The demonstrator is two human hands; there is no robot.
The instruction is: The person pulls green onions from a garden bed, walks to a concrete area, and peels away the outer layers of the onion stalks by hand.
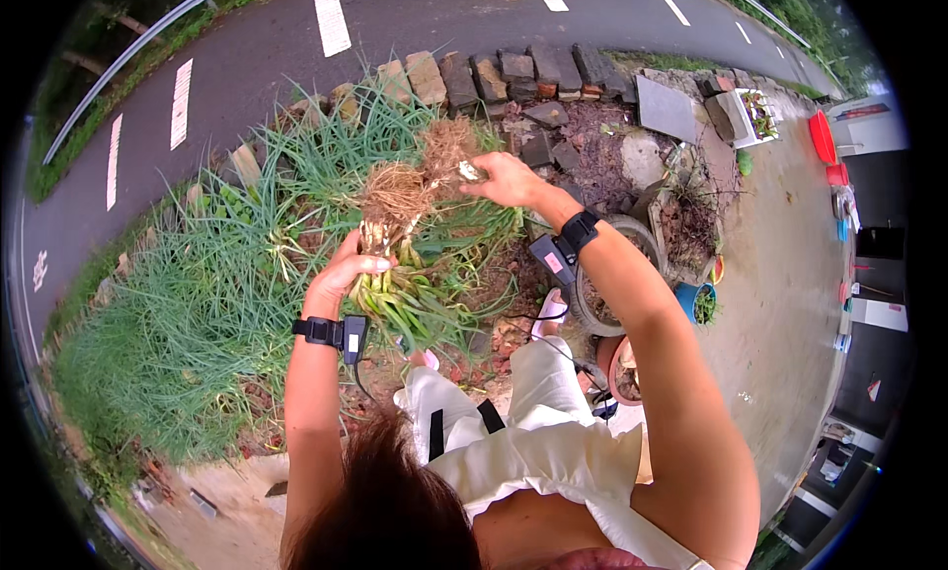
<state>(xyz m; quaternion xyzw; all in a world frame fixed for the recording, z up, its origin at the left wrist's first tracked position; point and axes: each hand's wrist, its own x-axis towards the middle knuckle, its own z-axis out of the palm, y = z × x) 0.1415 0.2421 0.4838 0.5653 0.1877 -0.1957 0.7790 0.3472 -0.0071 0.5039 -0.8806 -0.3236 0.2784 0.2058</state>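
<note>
My left hand grips a thick bunch of uprooted green onions by the pale stems. Their tangled brown roots point away from me, and the leaves fan out towards my feet. To the right, my right hand is closed around a smaller bunch of green onions at the white stem ends. The dirty roots of that bunch stick out beside the larger root mass; whether the two touch is unclear. Its leaves are partly hidden under my hand. Both bunches are above the planted bed.
Growing onion plants fill the bed on the left. Stacked bricks edge it along the road. Right of my feet are a tyre, a clay pot and a blue pot. Wrist devices trail cables.
</note>
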